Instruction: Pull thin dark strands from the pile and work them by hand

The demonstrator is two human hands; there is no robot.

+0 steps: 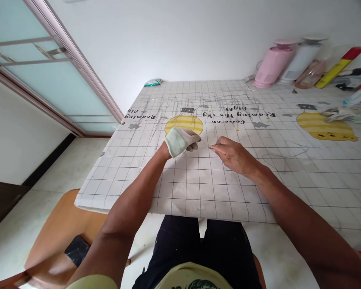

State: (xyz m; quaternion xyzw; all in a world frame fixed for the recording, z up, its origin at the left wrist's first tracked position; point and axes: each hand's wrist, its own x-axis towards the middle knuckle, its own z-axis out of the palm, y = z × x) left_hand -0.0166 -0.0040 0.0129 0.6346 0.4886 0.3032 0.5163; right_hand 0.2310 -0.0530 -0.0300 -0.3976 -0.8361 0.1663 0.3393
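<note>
My left hand (pixel 183 140), in a white knit glove with a pale green cuff, is closed in a pinch over the table. Just right of it, my bare right hand (pixel 233 154) pinches with thumb and forefinger. A fine thread-like strand, too thin to make out well, seems to run between the fingertips. Another thin strand (pixel 284 171) lies loosely curled on the table right of my right hand. Many grey thread-like strands (pixel 198 96) lie spread across the far part of the checked tablecloth (pixel 180 192).
At the back right stand a pink cylindrical device (pixel 273 66), a white one (pixel 301 60) and a yellow-red box (pixel 338 68). A second glove (pixel 347 115) lies at the right. A green-white packet (pixel 153 82) sits at the far left corner. A phone (pixel 77 251) rests on a wooden chair (pixel 52 237).
</note>
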